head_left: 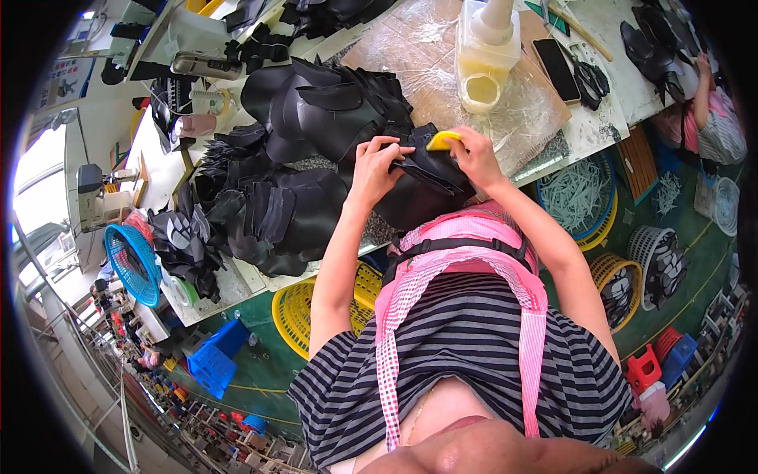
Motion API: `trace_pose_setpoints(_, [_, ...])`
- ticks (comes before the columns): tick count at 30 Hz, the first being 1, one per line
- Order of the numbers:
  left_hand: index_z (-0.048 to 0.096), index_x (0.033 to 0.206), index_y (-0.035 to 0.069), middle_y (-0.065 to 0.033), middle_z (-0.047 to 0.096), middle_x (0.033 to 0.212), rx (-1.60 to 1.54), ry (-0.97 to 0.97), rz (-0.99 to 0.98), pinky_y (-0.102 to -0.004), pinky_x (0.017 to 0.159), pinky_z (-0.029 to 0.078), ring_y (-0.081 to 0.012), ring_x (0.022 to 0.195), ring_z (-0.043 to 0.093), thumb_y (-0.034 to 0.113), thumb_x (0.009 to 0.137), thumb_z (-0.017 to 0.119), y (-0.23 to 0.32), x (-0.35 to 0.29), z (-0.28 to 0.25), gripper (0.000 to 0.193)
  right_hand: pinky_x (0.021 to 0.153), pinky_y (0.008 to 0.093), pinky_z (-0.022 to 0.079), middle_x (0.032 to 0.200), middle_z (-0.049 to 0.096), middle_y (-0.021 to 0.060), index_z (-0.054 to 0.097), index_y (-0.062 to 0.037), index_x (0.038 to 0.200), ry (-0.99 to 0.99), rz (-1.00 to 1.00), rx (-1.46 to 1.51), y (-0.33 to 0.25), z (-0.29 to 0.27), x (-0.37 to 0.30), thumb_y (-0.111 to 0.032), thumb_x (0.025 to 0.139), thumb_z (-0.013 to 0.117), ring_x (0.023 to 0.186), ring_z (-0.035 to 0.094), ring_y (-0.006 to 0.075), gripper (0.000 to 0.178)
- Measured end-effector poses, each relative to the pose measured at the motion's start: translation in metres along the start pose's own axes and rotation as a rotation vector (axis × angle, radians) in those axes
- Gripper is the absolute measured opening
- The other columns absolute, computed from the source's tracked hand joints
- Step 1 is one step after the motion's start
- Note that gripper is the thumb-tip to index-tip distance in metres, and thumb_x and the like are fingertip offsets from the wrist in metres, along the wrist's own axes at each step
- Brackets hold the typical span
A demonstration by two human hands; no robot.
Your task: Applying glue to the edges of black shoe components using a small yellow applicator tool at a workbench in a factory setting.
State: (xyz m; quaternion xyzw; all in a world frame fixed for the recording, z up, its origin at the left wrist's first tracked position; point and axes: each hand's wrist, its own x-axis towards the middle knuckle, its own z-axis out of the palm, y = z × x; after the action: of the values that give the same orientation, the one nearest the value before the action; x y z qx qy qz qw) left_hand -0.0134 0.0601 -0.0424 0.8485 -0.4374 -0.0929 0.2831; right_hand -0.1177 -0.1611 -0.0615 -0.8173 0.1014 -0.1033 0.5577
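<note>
My left hand (377, 167) is closed with its fingertips pinching the edge of a black leather-like piece (430, 175), which hangs at the table edge in front of my apron. A small yellow flat tool with a rounded edge (444, 141) is gripped in my right hand (477, 159), pressed against the top of that same piece. Its exact kind cannot be made out. Beside and beyond my left hand lie stacked black shoe-upper pieces (320, 110). More black pieces (272, 209) are spread left of my left forearm.
Beyond my right hand stands a whitish plastic bottle (489, 55) on a cardboard sheet (541, 118). A phone (557, 71) and black scissors (589, 83) lie farther right. Baskets of scraps (580, 197) and a yellow basket (296, 316) sit below table height. Another person (714, 118) is at far right.
</note>
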Motion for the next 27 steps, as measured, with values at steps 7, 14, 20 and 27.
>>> trace_pose_setpoints(7, [0.065,0.091,0.012,0.0046,0.069,0.106,-0.026,0.016,0.0,-0.0383,0.092,0.038,-0.0189,0.113,0.057,0.004,0.06,0.08,-0.002,-0.001,-0.002,0.035,0.064,0.0311,0.05,0.083,0.063,0.0113,0.069,-0.0034,0.101,-0.135,-0.215,-0.025,-0.001,-0.019,-0.025,-0.002,0.09,0.058,0.069,0.065,0.0212,0.015])
trace_pose_setpoints(14, [0.064,0.093,0.012,0.005,0.068,0.104,-0.014,0.01,0.015,-0.0374,0.092,0.038,-0.0182,0.113,0.057,0.005,0.061,0.08,-0.002,0.002,-0.003,0.036,0.061,0.0329,0.049,0.079,0.063,0.0109,0.068,-0.0033,0.097,0.049,-0.083,-0.063,0.01,-0.009,0.0,-0.005,0.091,0.06,0.066,0.065,0.0209,0.01])
trace_pose_setpoints(20, [0.059,0.09,0.011,0.0043,0.066,0.113,-0.061,0.035,-0.023,-0.0381,0.09,0.039,-0.0197,0.111,0.057,0.009,0.061,0.082,0.008,0.006,-0.008,0.038,0.062,0.0336,0.049,0.081,0.063,0.0119,0.066,-0.0009,0.096,0.332,-0.091,-0.039,0.0,-0.01,0.038,-0.008,0.092,0.062,0.066,0.064,0.0222,0.009])
trace_pose_setpoints(27, [0.06,0.098,0.012,0.0025,0.067,0.11,-0.093,-0.027,-0.03,-0.0389,0.089,0.038,-0.0228,0.105,0.057,0.01,0.058,0.085,0.0,0.012,-0.007,0.047,0.062,0.0336,0.047,0.084,0.064,0.0112,0.067,-0.0005,0.094,0.459,-0.098,-0.215,0.014,-0.058,0.045,-0.008,0.093,0.063,0.071,0.062,0.0245,0.009])
